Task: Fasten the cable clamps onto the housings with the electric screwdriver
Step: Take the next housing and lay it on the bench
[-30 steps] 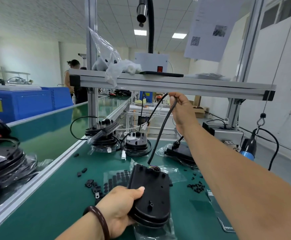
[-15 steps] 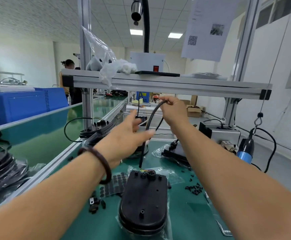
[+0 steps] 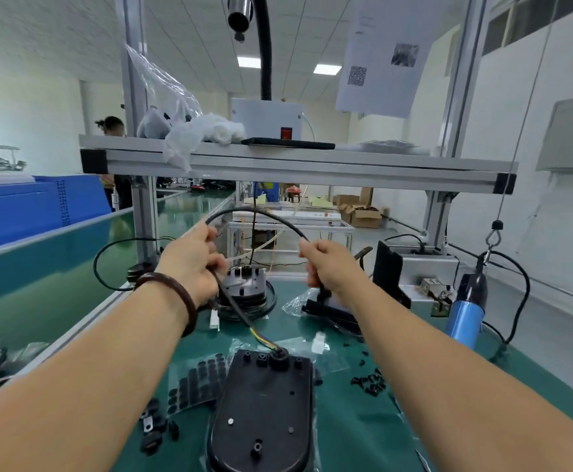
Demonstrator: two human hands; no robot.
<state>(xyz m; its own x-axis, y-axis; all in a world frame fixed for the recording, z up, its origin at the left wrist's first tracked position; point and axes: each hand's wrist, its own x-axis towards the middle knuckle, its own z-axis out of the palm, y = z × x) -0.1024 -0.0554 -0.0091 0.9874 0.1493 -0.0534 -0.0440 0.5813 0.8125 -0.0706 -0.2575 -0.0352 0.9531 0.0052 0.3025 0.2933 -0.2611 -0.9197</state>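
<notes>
A black housing (image 3: 261, 413) lies bottom-up on the green bench in front of me. Its black cable (image 3: 261, 214) rises from the housing's far end, arcs up and runs between both hands. My left hand (image 3: 193, 260) grips the cable on the left side of the arc. My right hand (image 3: 329, 267) grips it on the right side. Coloured wires show where the cable enters the housing. Small black cable clamps (image 3: 155, 424) lie left of the housing. The blue electric screwdriver (image 3: 465, 315) hangs at the right, untouched.
More housings (image 3: 244, 291) with cables stand farther back. Black screws (image 3: 370, 383) are scattered right of the housing, a sheet of rubber pads (image 3: 199, 383) to its left. An aluminium shelf (image 3: 295, 165) crosses overhead. A grey box (image 3: 414, 264) sits back right. A person stands far left.
My left hand left the housing, rose and took hold of the cable. My right hand came down and nearer, so the cable now arcs between both hands.
</notes>
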